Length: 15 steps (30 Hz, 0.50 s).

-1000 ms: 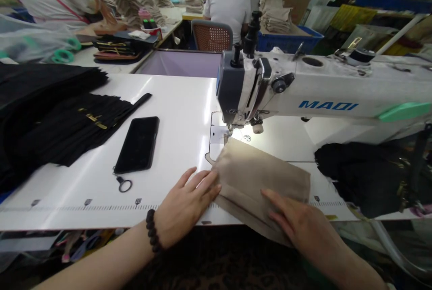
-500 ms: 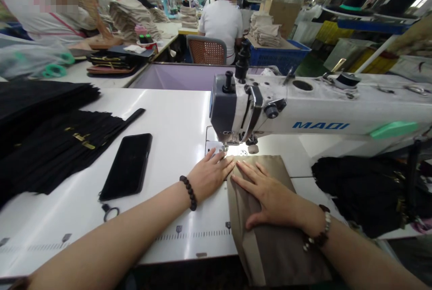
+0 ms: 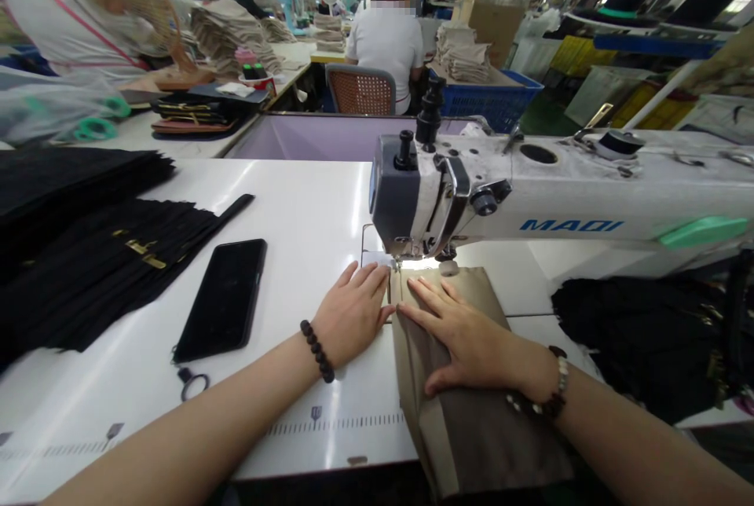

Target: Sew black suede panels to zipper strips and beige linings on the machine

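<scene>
A folded piece of brown-olive fabric (image 3: 488, 435) lies under the needle area of a white sewing machine (image 3: 471, 199) and hangs over the table's front edge. My right hand (image 3: 465, 333) rests flat on the fabric, its fingers spread and pointing at the presser foot. Beside the fabric's left edge, my left hand (image 3: 354, 316) lies flat on the white table (image 3: 306, 215), fingers stretched out and the thumb at the cloth's edge. The machine's lamp lights the fabric's far edge near the needle.
Left of my hands lie a black phone (image 3: 222, 298) with a ring strap and black fabric pieces (image 3: 100, 262). More black fabric (image 3: 636, 341) sits at the right under the machine arm. Ahead are a blue crate (image 3: 488, 105) and a seated person (image 3: 386, 42).
My left hand has slid left and slightly back, off the fabric's edge onto the table. The fabric's far left corner now reaches the needle area. My right hand stays on the fabric.
</scene>
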Tool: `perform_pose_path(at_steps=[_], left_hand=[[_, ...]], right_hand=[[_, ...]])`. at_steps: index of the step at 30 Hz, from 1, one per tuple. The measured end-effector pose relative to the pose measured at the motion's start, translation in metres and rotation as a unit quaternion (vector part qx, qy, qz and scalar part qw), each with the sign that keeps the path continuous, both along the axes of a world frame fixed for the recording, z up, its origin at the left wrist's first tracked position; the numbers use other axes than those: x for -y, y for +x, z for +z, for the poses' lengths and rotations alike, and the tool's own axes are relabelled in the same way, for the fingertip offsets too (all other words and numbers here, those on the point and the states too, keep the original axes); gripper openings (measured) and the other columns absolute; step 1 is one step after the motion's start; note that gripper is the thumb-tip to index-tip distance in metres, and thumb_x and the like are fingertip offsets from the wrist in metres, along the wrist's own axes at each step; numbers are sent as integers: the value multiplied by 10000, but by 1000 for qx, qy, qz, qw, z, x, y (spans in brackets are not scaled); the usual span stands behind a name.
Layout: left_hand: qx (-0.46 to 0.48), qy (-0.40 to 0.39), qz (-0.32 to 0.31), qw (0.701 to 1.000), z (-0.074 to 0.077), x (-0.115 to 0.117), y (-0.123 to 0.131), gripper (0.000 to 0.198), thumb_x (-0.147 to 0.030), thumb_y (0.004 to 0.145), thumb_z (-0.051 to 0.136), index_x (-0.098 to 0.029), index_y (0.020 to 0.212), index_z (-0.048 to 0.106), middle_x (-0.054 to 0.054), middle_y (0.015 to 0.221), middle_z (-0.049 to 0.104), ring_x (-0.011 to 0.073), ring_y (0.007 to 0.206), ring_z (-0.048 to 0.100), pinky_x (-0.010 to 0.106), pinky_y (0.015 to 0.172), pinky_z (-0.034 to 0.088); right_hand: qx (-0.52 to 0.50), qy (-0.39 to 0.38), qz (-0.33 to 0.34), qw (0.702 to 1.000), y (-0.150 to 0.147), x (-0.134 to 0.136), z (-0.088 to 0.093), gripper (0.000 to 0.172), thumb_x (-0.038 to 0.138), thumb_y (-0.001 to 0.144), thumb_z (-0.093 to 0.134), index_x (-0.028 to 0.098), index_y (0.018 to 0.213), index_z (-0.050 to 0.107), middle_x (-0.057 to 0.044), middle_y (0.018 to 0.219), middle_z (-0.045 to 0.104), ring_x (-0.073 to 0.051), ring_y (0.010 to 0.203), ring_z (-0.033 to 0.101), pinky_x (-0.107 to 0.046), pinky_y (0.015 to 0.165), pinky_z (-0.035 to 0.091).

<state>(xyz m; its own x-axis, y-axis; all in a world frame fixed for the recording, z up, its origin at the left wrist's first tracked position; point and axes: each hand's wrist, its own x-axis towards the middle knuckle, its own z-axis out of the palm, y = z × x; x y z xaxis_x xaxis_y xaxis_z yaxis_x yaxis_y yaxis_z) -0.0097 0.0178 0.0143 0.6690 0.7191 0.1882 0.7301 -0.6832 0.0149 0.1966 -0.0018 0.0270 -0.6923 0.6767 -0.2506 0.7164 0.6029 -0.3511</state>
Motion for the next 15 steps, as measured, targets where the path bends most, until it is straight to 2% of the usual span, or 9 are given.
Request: perform_pose_path(at_steps=[3,5,9,15], left_hand=[[9,-14,-67,998,-1,2,0,314,-255,896,407,-98,1150,504,95,1180,540,231,1142,435,403,1002,296],[8,-16,-84,996,-4,5,0,307,-249,899,404,-103,1148,507,84,1147,560,231,1135,442,407,1006,288],[-6,5,-45,999,-8,4,2,320,-258,903,402,-84,1148,512,103,1160,558,258,1141,442,432,998,288],[-16,-3,10,1000,-11,-15,7,344,-264,890,439,-82,1177,491,113,1216,526,275,1161,430,450,984,314]], right_hand=[[0,-1,6,1000,3,7,0,1015,612,557,661,200,1378,232,-190,1445,67,-306,1329,8,-527,1051,79],[-4,-1,12,1000,3,8,-1,1014,624,564,648,197,1381,223,-191,1444,75,-303,1329,14,-530,1050,86],[-17,23,23,999,2,-2,-6,1003,645,585,617,180,1382,221,-189,1446,60,-299,1330,3,-514,1056,85],[-35,78,18,996,4,-24,-14,1019,667,588,596,170,1387,205,-222,1433,106,-331,1322,65,-514,1048,129]])
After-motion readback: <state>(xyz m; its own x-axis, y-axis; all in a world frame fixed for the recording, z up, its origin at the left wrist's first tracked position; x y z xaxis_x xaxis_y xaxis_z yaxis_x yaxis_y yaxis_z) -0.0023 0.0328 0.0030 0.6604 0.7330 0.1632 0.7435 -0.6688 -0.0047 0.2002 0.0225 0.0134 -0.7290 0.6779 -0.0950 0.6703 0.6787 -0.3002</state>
